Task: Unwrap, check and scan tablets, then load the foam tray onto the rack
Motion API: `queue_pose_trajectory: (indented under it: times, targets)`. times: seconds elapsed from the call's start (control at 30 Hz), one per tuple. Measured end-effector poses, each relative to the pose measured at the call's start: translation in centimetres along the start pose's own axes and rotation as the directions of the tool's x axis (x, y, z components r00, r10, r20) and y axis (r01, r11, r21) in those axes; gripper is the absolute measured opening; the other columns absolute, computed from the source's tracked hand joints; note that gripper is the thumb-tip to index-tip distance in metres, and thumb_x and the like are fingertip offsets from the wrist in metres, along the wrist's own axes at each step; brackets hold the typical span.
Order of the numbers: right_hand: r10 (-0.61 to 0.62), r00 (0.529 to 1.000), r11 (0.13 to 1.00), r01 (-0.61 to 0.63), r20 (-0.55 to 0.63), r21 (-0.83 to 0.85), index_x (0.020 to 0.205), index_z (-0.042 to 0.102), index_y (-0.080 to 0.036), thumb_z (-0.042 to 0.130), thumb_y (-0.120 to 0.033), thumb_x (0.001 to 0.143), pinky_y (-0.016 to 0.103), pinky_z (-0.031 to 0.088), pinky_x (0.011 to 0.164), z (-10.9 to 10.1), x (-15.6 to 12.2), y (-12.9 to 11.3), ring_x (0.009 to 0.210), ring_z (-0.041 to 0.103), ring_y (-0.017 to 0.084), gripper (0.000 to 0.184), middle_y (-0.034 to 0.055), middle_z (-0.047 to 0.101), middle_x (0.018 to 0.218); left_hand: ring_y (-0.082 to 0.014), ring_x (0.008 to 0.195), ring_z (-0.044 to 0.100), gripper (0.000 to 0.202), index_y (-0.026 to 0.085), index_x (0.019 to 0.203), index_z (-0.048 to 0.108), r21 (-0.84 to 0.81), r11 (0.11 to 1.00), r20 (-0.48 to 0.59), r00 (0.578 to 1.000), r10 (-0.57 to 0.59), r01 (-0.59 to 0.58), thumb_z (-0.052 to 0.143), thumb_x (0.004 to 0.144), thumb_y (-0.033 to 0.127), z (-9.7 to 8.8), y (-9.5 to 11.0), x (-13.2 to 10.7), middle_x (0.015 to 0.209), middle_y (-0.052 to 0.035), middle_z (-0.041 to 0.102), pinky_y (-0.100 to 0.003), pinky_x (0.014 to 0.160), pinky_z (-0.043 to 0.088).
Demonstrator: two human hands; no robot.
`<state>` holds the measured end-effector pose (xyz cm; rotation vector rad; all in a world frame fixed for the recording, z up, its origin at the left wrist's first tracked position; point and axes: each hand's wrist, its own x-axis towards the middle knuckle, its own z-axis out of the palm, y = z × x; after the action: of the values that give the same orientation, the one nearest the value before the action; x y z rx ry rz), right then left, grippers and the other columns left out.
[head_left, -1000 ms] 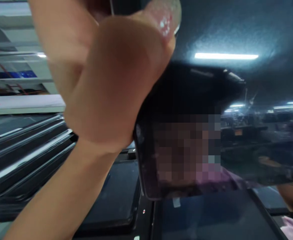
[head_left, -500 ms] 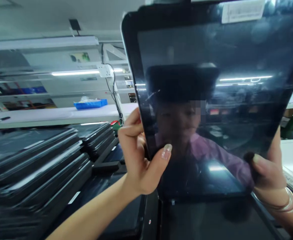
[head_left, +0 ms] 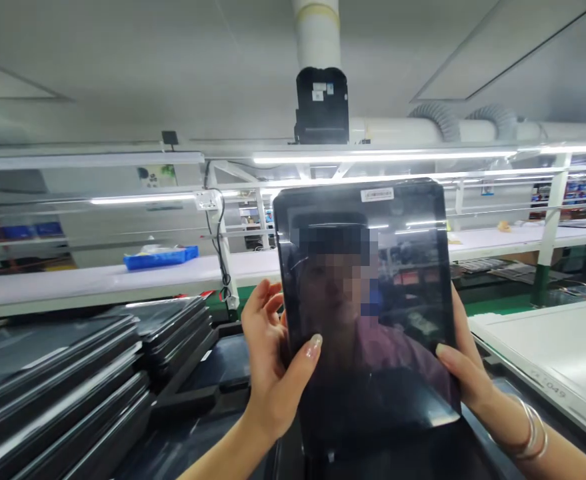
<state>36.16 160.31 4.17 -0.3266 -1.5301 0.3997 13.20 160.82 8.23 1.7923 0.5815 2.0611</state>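
Note:
A dark tablet-like screen panel (head_left: pixel 403 393) stands upright in front of me, its glossy face toward me and reflecting a person. Near its top edge is a white barcode label (head_left: pixel 377 194). My left hand (head_left: pixel 277 360) grips the left edge, thumb on the glass and fingers behind. On the opposite edge my right hand (head_left: pixel 467 367) holds on in the same way, with silvery bangles at the wrist. Below the held panel lies another dark panel (head_left: pixel 397 460), partly hidden.
Stacked black trays (head_left: pixel 87 380) with dark panels rise on the left. A white case (head_left: pixel 553 353) is at the right. Behind runs a white shelf (head_left: pixel 83 283) bearing a blue bin (head_left: pixel 160 258); a power socket (head_left: pixel 207 200) and cables hang from its post.
The panel, held in both hands, has moved lower and farther from me, so it looks smaller. My view has tilted up, showing more ceiling and ducting.

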Motion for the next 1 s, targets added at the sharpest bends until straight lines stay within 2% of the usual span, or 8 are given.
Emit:
queue_pose_trajectory:
  times: [0.13, 0.27, 0.37, 0.53, 0.7, 0.83, 0.9, 1.0]
  targets:
    - [-0.009, 1.000, 0.999, 0.008, 0.010, 0.037, 0.145, 0.026, -0.041, 0.046, -0.032, 0.093, 0.030, 0.031, 0.113, 0.1, 0.1, -0.1, 0.139, 0.027, 0.016, 0.057, -0.0136, 0.026, 0.151, -0.0285, 0.134, 0.035, 0.075, 0.028, 0.137, 0.041, -0.005, 0.981, -0.081, 0.978, -0.192, 0.193, 0.072, 0.070, 0.043, 0.6, 1.4, -0.2, 0.142, -0.0069, 0.041, -0.042, 0.114, 0.028]
    - [0.000, 1.000, 1.000, 0.000, 0.003, 0.012, 0.147, 0.023, -0.039, 0.045, -0.034, 0.092, 0.042, 0.033, 0.113, 0.1, -0.1, 0.2, 0.139, 0.027, 0.023, 0.059, -0.0098, 0.024, 0.152, -0.0292, 0.127, 0.046, 0.077, 0.029, 0.134, 0.049, -0.090, 0.903, -0.105, 0.898, -0.427, 0.419, 0.075, 0.064, 0.051, 1.5, 3.1, -0.3, 0.132, -0.0045, 0.055, -0.038, 0.105, 0.042]
    - [0.017, 1.000, 1.000, -0.017, -0.002, 0.000, 0.148, 0.021, -0.038, 0.045, -0.036, 0.092, 0.045, 0.032, 0.113, -0.1, -0.3, 0.6, 0.139, 0.026, 0.024, 0.061, -0.0079, 0.023, 0.153, -0.0309, 0.119, 0.053, 0.072, 0.025, 0.122, 0.060, -0.123, 0.853, -0.095, 0.850, -0.519, 0.507, 0.077, 0.059, 0.056, 1.8, 3.7, -0.3, 0.121, -0.0057, 0.063, -0.040, 0.102, 0.045]
    - [-0.003, 1.000, 1.000, 0.003, 0.005, 0.019, 0.148, 0.021, -0.038, 0.046, -0.033, 0.092, 0.048, 0.021, 0.116, -0.1, -0.3, 0.6, 0.142, 0.019, 0.024, 0.061, -0.0070, 0.023, 0.153, -0.0310, 0.124, 0.049, 0.068, 0.025, 0.115, 0.064, -0.116, 0.854, -0.107, 0.849, -0.518, 0.506, 0.076, 0.058, 0.059, 1.6, 3.4, -0.4, 0.121, -0.0053, 0.063, -0.040, 0.107, 0.041]
    - [-0.035, 0.999, 0.998, 0.034, 0.022, 0.043, 0.146, 0.024, -0.040, 0.042, -0.030, 0.094, 0.040, 0.027, 0.115, -0.1, -0.3, 0.4, 0.140, 0.023, 0.020, 0.057, -0.0087, 0.026, 0.152, -0.0299, 0.135, 0.037, 0.079, 0.025, 0.132, 0.052, -0.137, 0.843, -0.075, 0.844, -0.532, 0.519, 0.068, 0.066, 0.064, 0.5, 1.6, -0.8, 0.139, -0.0073, 0.049, -0.041, 0.111, 0.035]
    - [0.007, 1.000, 0.999, -0.007, -0.007, 0.035, 0.146, 0.027, -0.040, 0.048, -0.031, 0.091, 0.046, 0.022, 0.116, -0.1, -0.2, 0.6, 0.141, 0.021, 0.023, 0.059, -0.0088, 0.026, 0.152, -0.0268, 0.140, 0.027, 0.083, 0.031, 0.144, 0.034, -0.148, 0.917, 0.009, 0.927, -0.374, 0.371, 0.063, 0.073, 0.061, 0.3, 0.8, -0.6, 0.150, -0.0020, 0.034, -0.039, 0.115, 0.029]
    - [0.066, 0.997, 0.995, -0.063, -0.043, 0.080, 0.143, 0.034, -0.040, 0.052, -0.032, 0.089, 0.048, 0.020, 0.117, 0.0, 0.1, 0.2, 0.140, 0.023, 0.024, 0.057, -0.0084, 0.032, 0.149, -0.0240, 0.141, 0.026, 0.077, 0.033, 0.143, 0.035, -0.138, 0.940, 0.018, 0.950, -0.311, 0.311, 0.064, 0.076, 0.056, 0.7, 1.2, -0.1, 0.150, 0.0006, 0.036, -0.036, 0.116, 0.026]
    - [0.194, 0.972, 0.974, -0.174, -0.132, 0.148, 0.135, 0.047, -0.038, 0.058, -0.031, 0.085, 0.046, 0.025, 0.116, 0.5, 0.9, -2.0, 0.137, 0.031, 0.025, 0.052, -0.0081, 0.043, 0.142, -0.0251, 0.134, 0.038, 0.059, 0.030, 0.132, 0.053, -0.121, 0.920, -0.021, 0.926, -0.377, 0.372, 0.065, 0.077, 0.049, 1.5, 3.1, 0.8, 0.137, 0.0002, 0.052, -0.035, 0.113, 0.033]
